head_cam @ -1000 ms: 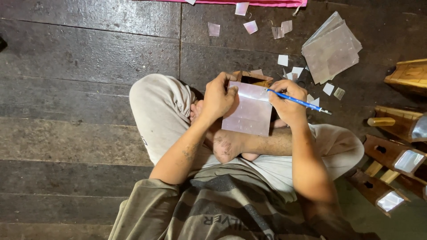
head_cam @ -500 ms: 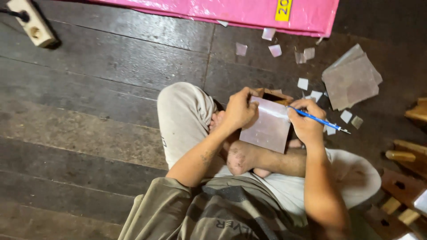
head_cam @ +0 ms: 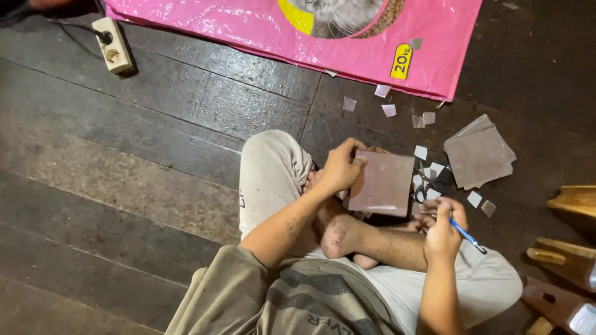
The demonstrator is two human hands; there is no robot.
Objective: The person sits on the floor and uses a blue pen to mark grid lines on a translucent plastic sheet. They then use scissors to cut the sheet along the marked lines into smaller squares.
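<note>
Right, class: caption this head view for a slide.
Seated cross-legged, left hand holds a square sheet; right hand grips a blue pen.

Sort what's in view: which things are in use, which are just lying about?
In use: square mirror sheet in left hand; blue pen in right hand.

Lying about: stacked square sheets, small cut squares, pink sack, white power strip, wooden pieces.

Olive short-sleeved shirt, pale trousers, bare feet

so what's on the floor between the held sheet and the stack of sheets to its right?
Head view: small cut squares lie scattered between sheet and stack.
</note>
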